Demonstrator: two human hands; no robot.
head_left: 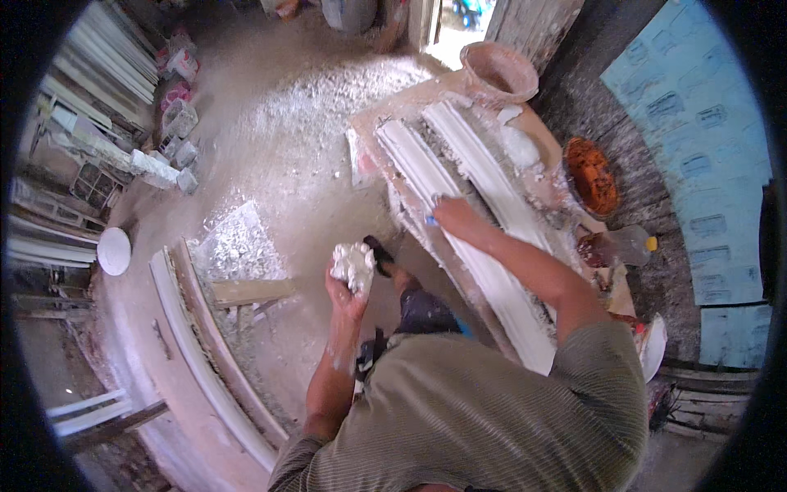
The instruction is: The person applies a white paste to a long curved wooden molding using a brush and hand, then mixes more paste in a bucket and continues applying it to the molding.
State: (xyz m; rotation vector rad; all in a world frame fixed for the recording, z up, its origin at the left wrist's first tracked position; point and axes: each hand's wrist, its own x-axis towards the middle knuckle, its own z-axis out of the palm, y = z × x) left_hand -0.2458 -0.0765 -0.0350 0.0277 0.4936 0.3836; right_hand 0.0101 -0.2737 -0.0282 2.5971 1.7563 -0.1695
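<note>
In my left hand rests a wet lump of white plaster, with the fingers curled round it from below. My right hand is closed over the near strip of white plaster moulding, at its left edge. A small blue thing pokes out from under these fingers; its kind is hidden. Farther right on the same bench lies a second white moulding strip, roughly parallel to the first. Plaster scraps lie along both strips.
The plaster-crusted bench carries a wide basin at its far end. Right of it are a bowl of orange material and a clear bottle with a yellow cap. Another long moulding lies at left, near a white plaster heap.
</note>
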